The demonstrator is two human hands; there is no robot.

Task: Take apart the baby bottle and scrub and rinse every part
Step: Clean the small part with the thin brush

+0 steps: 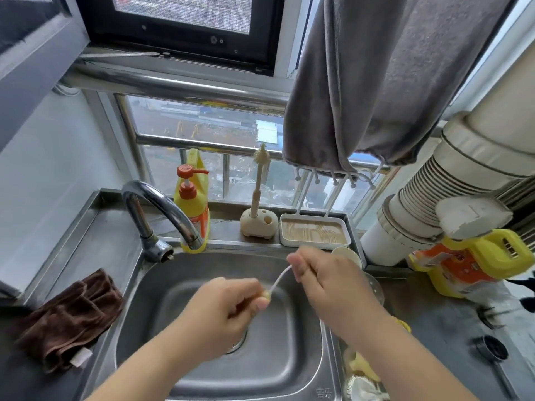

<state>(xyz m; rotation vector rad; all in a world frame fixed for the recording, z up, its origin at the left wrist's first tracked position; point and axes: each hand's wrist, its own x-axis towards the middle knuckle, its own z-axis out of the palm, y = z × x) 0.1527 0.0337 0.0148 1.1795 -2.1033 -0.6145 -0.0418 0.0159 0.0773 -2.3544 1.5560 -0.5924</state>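
Observation:
Above the steel sink (pixel 162 287), my left hand (pixel 231 305) pinches a small cream-coloured bottle part (pixel 267 295) at its fingertips. A thin white straw brush (pixel 280 277) runs up from that part to my right hand (pixel 324 276), which pinches its upper end. Both hands hover over the basin, right of the faucet (pixel 162 209). A cream bottle brush (pixel 259 180) stands upright in its holder on the back ledge. More pale bottle parts (pixel 360 369) lie at the sink's right edge, partly hidden by my right forearm.
A yellow detergent pump bottle (pixel 192 204) stands behind the faucet. A white drying tray (pixel 314 230) sits on the ledge under a hanging grey towel (pixel 376 82). A brown cloth (pixel 72 316) lies on the left counter. A yellow refill jug (pixel 469 261) lies on the right.

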